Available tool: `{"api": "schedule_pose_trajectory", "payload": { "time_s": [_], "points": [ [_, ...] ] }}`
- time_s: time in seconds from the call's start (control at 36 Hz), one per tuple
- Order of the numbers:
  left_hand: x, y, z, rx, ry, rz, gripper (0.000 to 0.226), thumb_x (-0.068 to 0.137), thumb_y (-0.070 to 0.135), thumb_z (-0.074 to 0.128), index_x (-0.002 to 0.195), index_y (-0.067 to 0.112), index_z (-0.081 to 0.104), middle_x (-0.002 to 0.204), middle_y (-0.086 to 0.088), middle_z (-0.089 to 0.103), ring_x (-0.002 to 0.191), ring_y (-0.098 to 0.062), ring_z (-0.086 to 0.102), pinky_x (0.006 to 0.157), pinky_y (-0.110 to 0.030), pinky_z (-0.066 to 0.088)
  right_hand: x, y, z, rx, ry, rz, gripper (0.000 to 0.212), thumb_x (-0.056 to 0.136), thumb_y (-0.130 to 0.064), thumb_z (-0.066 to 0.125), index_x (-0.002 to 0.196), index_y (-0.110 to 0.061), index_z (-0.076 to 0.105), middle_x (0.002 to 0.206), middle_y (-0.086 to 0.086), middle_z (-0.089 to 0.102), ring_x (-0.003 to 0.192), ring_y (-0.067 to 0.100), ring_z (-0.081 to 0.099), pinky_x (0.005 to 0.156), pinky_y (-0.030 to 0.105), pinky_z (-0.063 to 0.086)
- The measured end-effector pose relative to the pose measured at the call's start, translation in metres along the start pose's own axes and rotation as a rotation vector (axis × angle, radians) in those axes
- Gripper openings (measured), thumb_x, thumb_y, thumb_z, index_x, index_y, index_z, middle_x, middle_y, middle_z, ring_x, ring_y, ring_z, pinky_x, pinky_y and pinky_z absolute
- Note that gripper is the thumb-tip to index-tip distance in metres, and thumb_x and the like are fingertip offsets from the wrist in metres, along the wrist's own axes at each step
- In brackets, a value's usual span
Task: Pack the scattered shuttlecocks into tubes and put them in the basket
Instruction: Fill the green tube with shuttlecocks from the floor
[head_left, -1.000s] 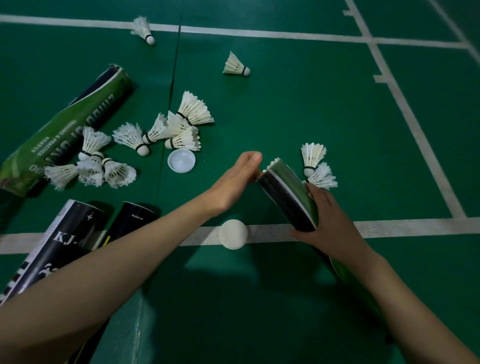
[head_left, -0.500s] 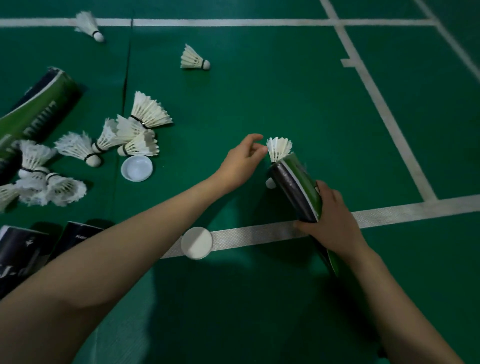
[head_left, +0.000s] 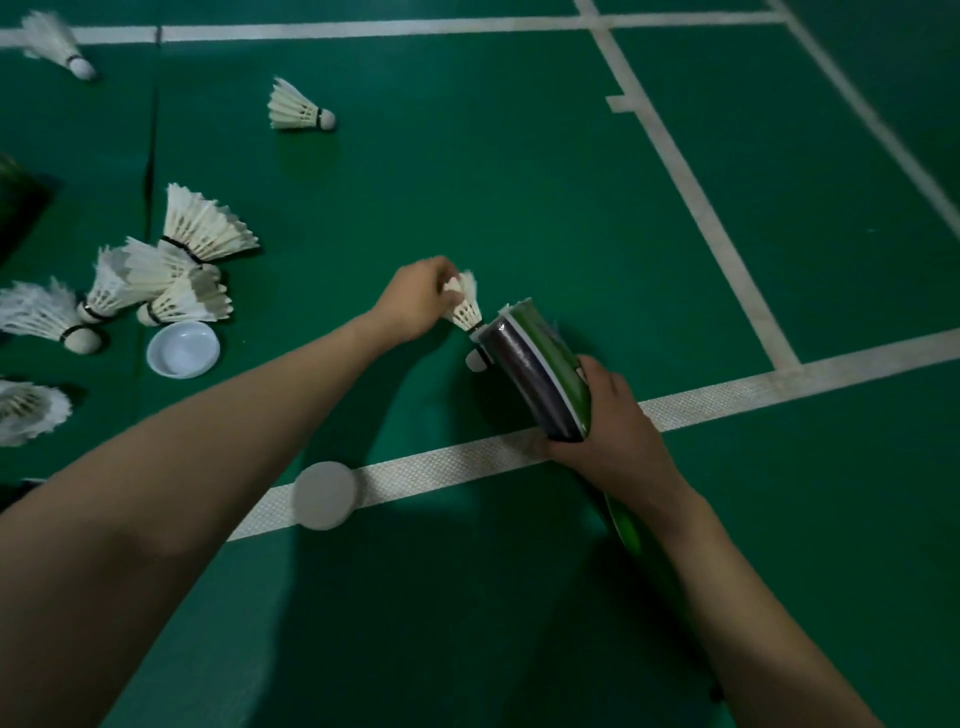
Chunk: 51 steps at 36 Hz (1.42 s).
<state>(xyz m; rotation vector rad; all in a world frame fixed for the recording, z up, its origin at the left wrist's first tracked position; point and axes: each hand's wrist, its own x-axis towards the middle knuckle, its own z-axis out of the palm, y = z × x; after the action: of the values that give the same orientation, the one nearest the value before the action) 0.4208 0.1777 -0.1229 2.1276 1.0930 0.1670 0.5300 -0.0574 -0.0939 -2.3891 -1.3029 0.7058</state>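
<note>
Packing is partway. The person's right hand (head_left: 608, 421) grips the green-and-black cardboard tube (head_left: 535, 374), which is tilted up off the floor (head_left: 519, 182), with feather tips showing at its mouth. The left hand (head_left: 421, 299) pinches one shuttlecock (head_left: 465, 307) by its white skirt, just beside that mouth. Plenty lie loose: a heap of stiff, flared feather cones (head_left: 176, 270) to the left and two strays (head_left: 298, 106) farther off. Two round white caps (head_left: 183, 349) lie unused (no basket in view).
</note>
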Motion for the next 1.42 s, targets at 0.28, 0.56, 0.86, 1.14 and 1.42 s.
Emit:
{"api": "schedule_pose_trajectory", "payload": {
  "time_s": [0.28, 0.56, 0.86, 1.14, 1.42],
  "points": [
    [-0.065, -0.042, -0.037, -0.327, 0.202, -0.095, 0.008, 0.09, 0.021, 0.062, 0.088, 0.014, 0.058, 0.084, -0.003, 0.059, 0.074, -0.015, 0.05, 0.067, -0.024, 0.038, -0.007, -0.03, 0.017, -0.07, -0.15, -0.081, 0.104, 0.071, -0.047, 0.077, 0.148, -0.025, 0.011, 0.132, 0.003, 0.036, 0.108, 0.022, 0.051, 0.082, 0.033, 0.046],
    [-0.136, -0.07, -0.075, -0.621, 0.185, -0.151, 0.014, 0.091, 0.012, 0.059, 0.081, 0.021, 0.057, 0.095, -0.002, 0.065, 0.091, -0.015, 0.058, 0.097, -0.036, 0.043, -0.005, -0.082, 0.032, -0.09, -0.27, -0.202, 0.11, 0.071, -0.042, 0.078, 0.15, -0.031, 0.003, 0.141, -0.001, 0.03, 0.113, 0.022, 0.05, 0.09, 0.04, 0.049],
    [-0.178, -0.08, -0.093, -0.752, 0.149, -0.06, 0.005, 0.098, 0.013, 0.046, 0.101, 0.015, 0.05, 0.09, 0.004, 0.056, 0.083, -0.005, 0.052, 0.085, -0.021, 0.042, -0.013, -0.121, 0.043, -0.109, -0.282, -0.296, 0.106, 0.072, -0.043, 0.077, 0.149, -0.03, 0.006, 0.142, -0.006, 0.029, 0.111, 0.012, 0.046, 0.093, 0.035, 0.047],
    [-0.178, -0.091, -0.1, -0.814, 0.144, -0.08, 0.004, 0.085, 0.009, 0.066, 0.084, 0.012, 0.066, 0.084, -0.01, 0.063, 0.08, -0.015, 0.057, 0.082, -0.021, 0.046, -0.017, -0.123, 0.047, -0.128, -0.259, -0.296, 0.105, 0.072, -0.045, 0.077, 0.15, -0.029, 0.008, 0.141, -0.004, 0.031, 0.116, 0.019, 0.048, 0.095, 0.037, 0.046],
    [-0.177, -0.083, -0.091, -0.894, 0.024, -0.072, 0.009, 0.088, 0.005, 0.06, 0.092, 0.004, 0.068, 0.085, -0.003, 0.068, 0.077, -0.002, 0.06, 0.078, -0.01, 0.046, -0.017, -0.119, 0.046, -0.097, -0.226, -0.303, 0.104, 0.07, -0.044, 0.079, 0.149, -0.026, 0.014, 0.138, -0.001, 0.034, 0.114, 0.02, 0.049, 0.093, 0.038, 0.047]
  ]
}}
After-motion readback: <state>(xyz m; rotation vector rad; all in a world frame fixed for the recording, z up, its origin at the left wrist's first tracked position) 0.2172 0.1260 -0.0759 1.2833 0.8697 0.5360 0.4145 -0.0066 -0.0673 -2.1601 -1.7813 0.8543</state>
